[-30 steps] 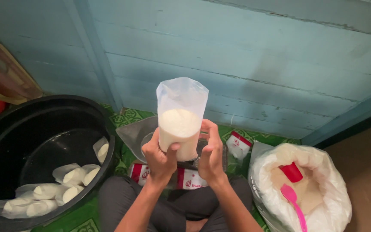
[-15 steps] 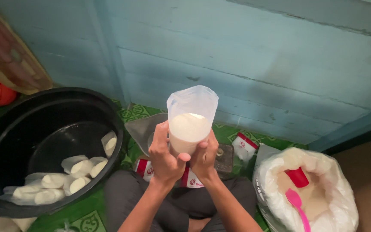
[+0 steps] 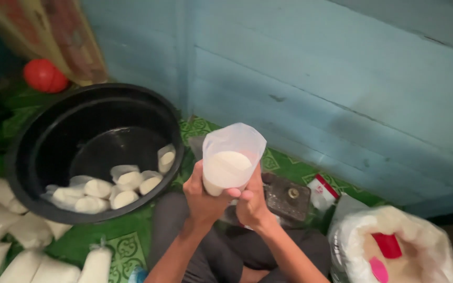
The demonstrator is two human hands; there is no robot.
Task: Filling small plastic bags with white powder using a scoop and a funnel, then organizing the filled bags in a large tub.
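Observation:
Both my hands hold up a small clear plastic bag (image 3: 231,157) half full of white powder, its open top standing upright. My left hand (image 3: 204,196) wraps the bag's lower left side. My right hand (image 3: 252,202) grips its lower right side, fingers curled under it. Below the bag sits a dark flat scale-like block (image 3: 288,196) on the green patterned mat (image 3: 279,162). My legs in grey trousers (image 3: 221,251) lie under my arms.
A big black tub (image 3: 32,157) at the left holds several filled white bags (image 3: 100,187). More filled bags (image 3: 6,230) lie on the mat at the lower left. A large white sack (image 3: 352,251) with a red scoop (image 3: 388,245) and a pink spoon (image 3: 378,270) stands at the lower right. A blue plank wall (image 3: 315,78) is ahead; a red ball (image 3: 44,75) is at the upper left.
The view has swung left, so the tub and floor bags show more. The bag sits lower and my hands have closed in tighter around its base.

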